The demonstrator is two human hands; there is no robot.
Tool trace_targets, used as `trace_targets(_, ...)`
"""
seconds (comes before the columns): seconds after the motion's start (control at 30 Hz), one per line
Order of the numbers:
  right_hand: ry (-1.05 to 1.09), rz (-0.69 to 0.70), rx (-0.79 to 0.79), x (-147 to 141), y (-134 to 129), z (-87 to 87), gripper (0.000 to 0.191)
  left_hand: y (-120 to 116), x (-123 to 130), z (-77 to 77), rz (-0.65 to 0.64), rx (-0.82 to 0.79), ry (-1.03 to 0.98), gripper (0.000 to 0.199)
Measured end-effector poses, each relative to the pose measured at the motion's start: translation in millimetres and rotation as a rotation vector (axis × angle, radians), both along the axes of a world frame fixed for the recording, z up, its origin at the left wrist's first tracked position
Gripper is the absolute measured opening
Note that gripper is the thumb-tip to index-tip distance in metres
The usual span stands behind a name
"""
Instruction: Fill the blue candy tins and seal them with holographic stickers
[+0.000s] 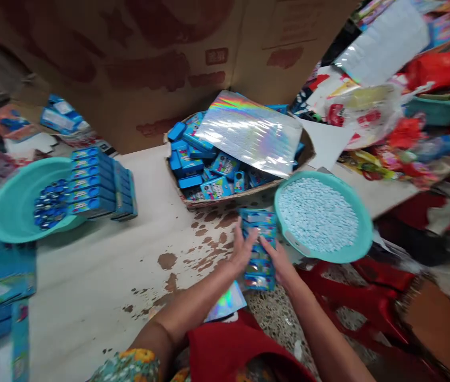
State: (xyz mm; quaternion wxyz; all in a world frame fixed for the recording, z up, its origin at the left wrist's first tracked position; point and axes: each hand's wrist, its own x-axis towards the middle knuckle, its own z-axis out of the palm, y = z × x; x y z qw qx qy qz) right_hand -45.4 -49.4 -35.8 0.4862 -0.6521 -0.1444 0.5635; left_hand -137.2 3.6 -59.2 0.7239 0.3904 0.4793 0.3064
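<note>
Both my hands are around a row of small blue boxes at the table's front edge. My left hand closes on its left side, thumb across the top. On the opposite side my right hand grips it, thumb also lying over the boxes. The undersides of both hands are hidden. Just right of the row is a turquoise basin full of small pale blue pieces. Behind it sits a cut-down cardboard carton of loose blue boxes, partly covered by a shiny silver sheet.
A second turquoise basin at left holds dark blue shiny pieces, with stacked blue boxes beside it. Flat blue cardboard lies at the left edge. A large carton stands behind; a red stool is at right.
</note>
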Motion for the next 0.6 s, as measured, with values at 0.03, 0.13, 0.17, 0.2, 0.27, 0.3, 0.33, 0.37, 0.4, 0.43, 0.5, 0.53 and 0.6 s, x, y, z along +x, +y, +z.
trace_targets(0.03, -0.055, -0.032, -0.001, -4, -9, 6.9, 0.068, -2, -6, 12.4, -0.009, -0.001, -0.043, 0.084)
trace_targets(0.13, -0.209, -0.007, 0.043, -19, -22, 34.6, 0.076, 2, -31, 52.0, -0.046, 0.031, -0.221, 0.092)
trace_targets(0.17, -0.251, 0.041, 0.083, -26, -20, 46.4, 0.077, 7, -44, 63.8, -0.034, 0.043, -0.293, 0.092)
trace_targets(0.2, -0.286, 0.112, 0.131, -35, -16, 59.0, 0.078, 12, -60, 73.8, -0.007, 0.045, -0.363, 0.090)
trace_targets(0.27, -0.318, 0.305, 0.231, -58, 1, 82.8, 0.079, 25, -103, 85.6, 0.076, -0.005, -0.467, 0.081)
trace_targets(0.3, -0.315, 0.417, 0.278, -72, 11, 92.1, 0.080, 31, -129, 86.9, 0.133, -0.057, -0.493, 0.072)
trace_targets(0.33, -0.305, 0.523, 0.318, -87, 22, 98.6, 0.080, 36, -158, 85.5, 0.181, -0.121, -0.509, 0.063)
trace_targets(0.37, -0.300, 0.610, 0.352, -101, 32, 101.8, 0.080, 39, -189, 81.9, 0.279, -0.156, -0.520, 0.057)
trace_targets(0.4, -0.299, 0.677, 0.380, -114, 40, 101.6, 0.079, 40, -221, 76.7, 0.426, -0.147, -0.519, 0.052)
trace_targets(0.43, -0.301, 0.722, 0.401, -126, 46, 98.1, 0.077, 38, -254, 70.6, 0.558, -0.139, -0.495, 0.047)
trace_targets(0.5, -0.285, 0.755, 0.413, -141, 54, 83.0, 0.066, 25, -314, 57.0, 0.750, -0.178, -0.413, 0.040)
trace_targets(0.53, -0.263, 0.752, 0.401, -145, 56, 72.7, 0.060, 16, -340, 49.7, 0.790, -0.227, -0.353, 0.037)
trace_targets(0.6, -0.209, 0.724, 0.347, -146, 59, 50.2, 0.052, -6, -381, 33.6, 0.844, -0.279, -0.200, 0.034)
